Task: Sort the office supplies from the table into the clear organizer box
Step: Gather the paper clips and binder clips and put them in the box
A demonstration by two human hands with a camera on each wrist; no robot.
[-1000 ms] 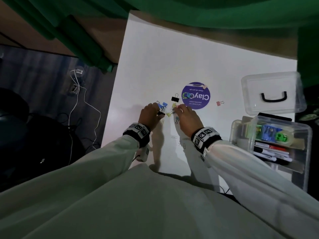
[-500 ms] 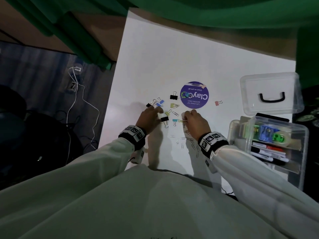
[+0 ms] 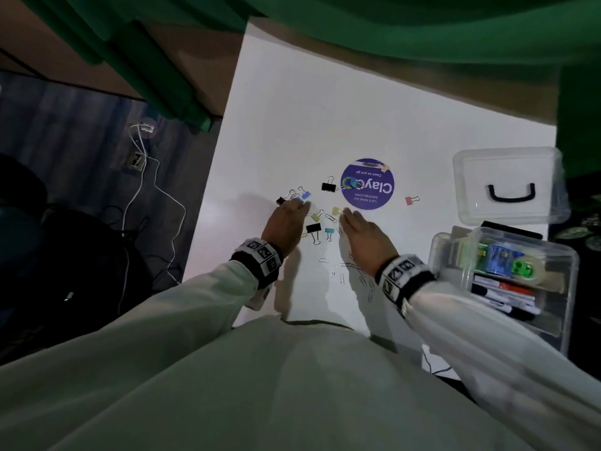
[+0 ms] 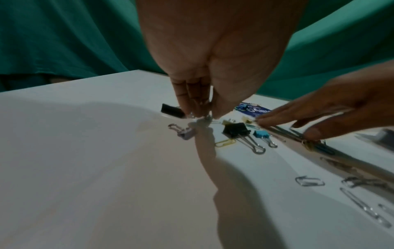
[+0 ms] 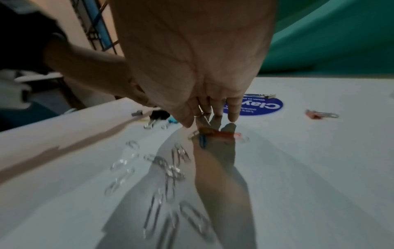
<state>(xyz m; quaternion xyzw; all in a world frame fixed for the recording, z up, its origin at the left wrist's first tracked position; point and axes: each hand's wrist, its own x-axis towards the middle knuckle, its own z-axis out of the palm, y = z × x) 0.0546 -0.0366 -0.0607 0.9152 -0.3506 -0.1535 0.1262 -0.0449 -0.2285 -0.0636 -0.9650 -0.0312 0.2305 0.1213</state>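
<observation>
– two hands, no longer bunched together as a second ago: drawn apart, binder clips (image 3: 313, 227) left scattered between.
– so pile broken up for picking by kind; nothing lifted yet.
– nearest, short of the purple sticker (image 3: 367, 185): silver paper clips (image 3: 344, 271); organizer box (image 3: 437, 255) well right of it.
– right hand (image 3: 364, 236) flat, fingers straight, pressing down just short of the sticker. left hand (image 3: 286, 222), left of it, tips bunched over a clip wire; pinching or touching, cannot tell.

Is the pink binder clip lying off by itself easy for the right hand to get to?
Probably yes: the pink binder clip lies alone on bare table, nothing between it and the right hand.
</observation>
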